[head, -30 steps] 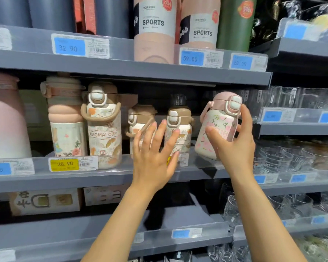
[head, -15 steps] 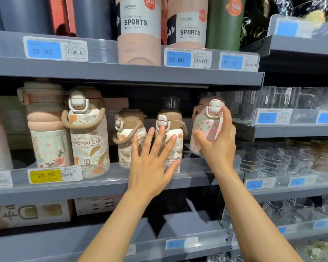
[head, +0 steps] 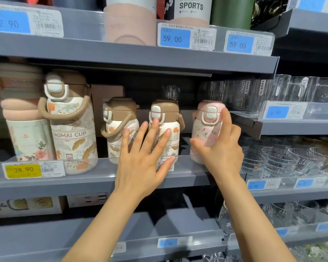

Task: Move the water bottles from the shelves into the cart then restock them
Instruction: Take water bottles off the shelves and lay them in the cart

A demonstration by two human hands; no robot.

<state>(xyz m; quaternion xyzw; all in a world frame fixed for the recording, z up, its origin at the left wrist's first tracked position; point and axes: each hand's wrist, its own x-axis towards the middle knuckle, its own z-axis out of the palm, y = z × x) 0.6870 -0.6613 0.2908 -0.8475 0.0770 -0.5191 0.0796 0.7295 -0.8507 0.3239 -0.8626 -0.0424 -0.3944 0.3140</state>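
1. The right hand (head: 222, 150) grips the pink bottle (head: 204, 133): the thumb lies across the lower front of the body, and the index finger reaches up beside the white latch on the lid. The other fingers curl around the right side of the bottle.
2. The pink bottle stands upright at the right end of the middle shelf (head: 83, 181), and its bottom is behind the clear front strip of the shelf.
3. The left hand (head: 142, 163) is flat with the fingers straight and spread, holding nothing. Its fingertips lie in front of the small brown-lid bottle (head: 165, 118); I cannot tell if they touch it.
4. Just left of those fingers there is a second small brown-lid bottle (head: 119, 121) with a brown carry strap, also upright.
5. Further left of the left hand stands a larger bottle marked "CUP" (head: 70, 125), and beside it a peach bottle with flower print (head: 25, 129).
6. Below that large bottle, on the shelf edge, there is a yellow price tag (head: 23, 170) with 28.90.
7. Above both hands, the upper shelf (head: 121, 53) carries tall bottles marked "SPORTS" (head: 189, 10) and blue price tags (head: 175, 38) with 59.00.
8. To the right of the right hand, the next shelves hold clear glass cups (head: 292, 159).
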